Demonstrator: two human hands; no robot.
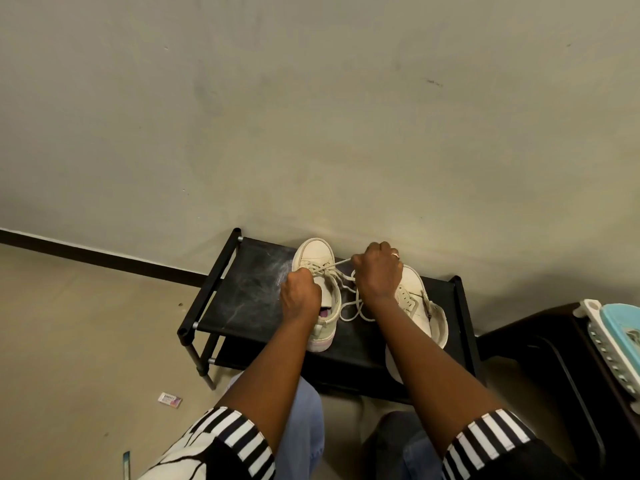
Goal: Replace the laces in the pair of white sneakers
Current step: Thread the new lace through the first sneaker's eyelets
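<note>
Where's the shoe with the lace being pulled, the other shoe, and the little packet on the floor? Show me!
Laced sneaker (313, 252): head view, on its toe cap.
Other sneaker (412, 283): head view, on its upper near the toe.
Small packet (170, 400): head view, on its flat face.

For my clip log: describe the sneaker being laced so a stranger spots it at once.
Find the black shoe rack against the wall; two white sneakers sit on its top shelf. The left sneaker is the one. Unlike the right sneaker, it has lace through its eyelets and a pinkish heel sole.
</note>
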